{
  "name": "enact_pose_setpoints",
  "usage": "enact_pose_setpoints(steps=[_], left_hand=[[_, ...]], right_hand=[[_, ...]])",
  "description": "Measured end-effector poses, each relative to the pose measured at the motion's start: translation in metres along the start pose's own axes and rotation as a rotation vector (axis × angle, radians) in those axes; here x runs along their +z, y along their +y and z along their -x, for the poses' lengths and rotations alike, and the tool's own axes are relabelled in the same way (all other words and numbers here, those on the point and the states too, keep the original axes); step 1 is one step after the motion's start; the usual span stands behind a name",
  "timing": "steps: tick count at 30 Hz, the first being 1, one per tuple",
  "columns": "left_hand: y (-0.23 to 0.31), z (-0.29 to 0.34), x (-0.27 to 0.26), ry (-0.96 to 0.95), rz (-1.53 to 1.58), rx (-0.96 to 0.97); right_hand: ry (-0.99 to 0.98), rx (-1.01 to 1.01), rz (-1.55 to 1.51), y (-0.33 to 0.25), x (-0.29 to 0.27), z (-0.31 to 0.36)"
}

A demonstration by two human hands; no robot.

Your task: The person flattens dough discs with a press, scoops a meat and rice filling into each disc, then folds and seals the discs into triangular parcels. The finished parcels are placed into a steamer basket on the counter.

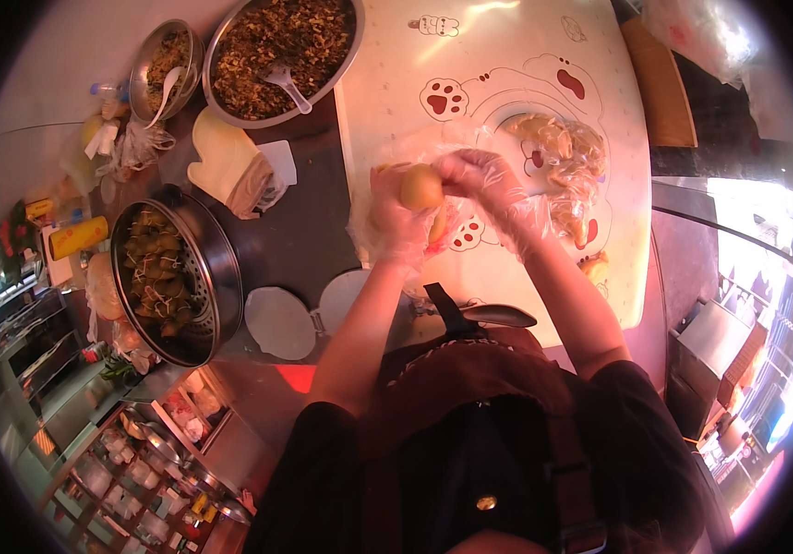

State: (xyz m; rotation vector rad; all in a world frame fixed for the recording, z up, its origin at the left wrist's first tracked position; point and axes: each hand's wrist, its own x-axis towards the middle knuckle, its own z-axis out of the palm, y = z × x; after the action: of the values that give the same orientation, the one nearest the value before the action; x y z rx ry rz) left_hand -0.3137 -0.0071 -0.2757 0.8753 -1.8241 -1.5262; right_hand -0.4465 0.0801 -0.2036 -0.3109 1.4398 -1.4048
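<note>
Above the printed white mat [544,28], cradles a round tan ball [421,188] in the left hand [392,210], fingers curled about its side, and has the right hand [493,189] just beside it, fingertips bunched together; cannot tell whether pinching the ball's edge or only hovering close. Wears clear plastic gloves [533,231] on both hands, crinkled at the wrists. On the ball, a smooth, plump, doughy surface, golden under warm light. Farther off to the left, a large oval steel basin [258,121] full of dark brown chopped filling [263,42], with a pale ladle [290,88] resting in it; next to it, a smaller metal bowl [138,74] with chopped food and a white spoon [168,88] leaning over the rim. Nearer, a deep steel steamer [221,268] with a perforated inner floor, partly filled with string-tied, leaf-wrapped bundles [156,268]. Between steamer and mat, a dark tabletop [313,240], with two flat round plates [278,323] near its edge. On the mat, brown paw prints [444,99], line drawings and a pale, glossy heap [572,148], too unclear to name. At lower left, crowded shelves [129,485]; off to the right, a boxy metal cabinet [706,346] near bright white glare
</note>
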Motion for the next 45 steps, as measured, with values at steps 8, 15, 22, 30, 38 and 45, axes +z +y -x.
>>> enact_pose_setpoints(steps=[8,15,22,30,38,45], left_hand=[[0.002,-0.022,-0.002,-0.147,-0.552,0.182],[0.028,-0.033,0.005,-0.204,-0.145,-0.161],[0.049,-0.041,0.005,-0.32,-0.301,-0.328],[0.021,-0.038,0.034,-0.362,-0.494,-0.36],[-0.011,-0.047,0.042,-0.34,-0.612,0.364],[0.035,-0.032,0.051,-0.143,-0.301,-0.119]], right_hand=[[0.294,-0.258,0.176,0.033,0.021,-0.01],[0.087,-0.076,-0.073,0.031,0.0,-0.01],[0.425,-0.191,-0.185,-0.011,-0.035,-0.002],[0.399,-0.606,0.641,0.057,0.002,-0.035],[0.753,-0.241,0.235,0.033,-0.057,-0.084],[0.362,-0.442,-0.606,-0.027,-0.039,-0.02]])
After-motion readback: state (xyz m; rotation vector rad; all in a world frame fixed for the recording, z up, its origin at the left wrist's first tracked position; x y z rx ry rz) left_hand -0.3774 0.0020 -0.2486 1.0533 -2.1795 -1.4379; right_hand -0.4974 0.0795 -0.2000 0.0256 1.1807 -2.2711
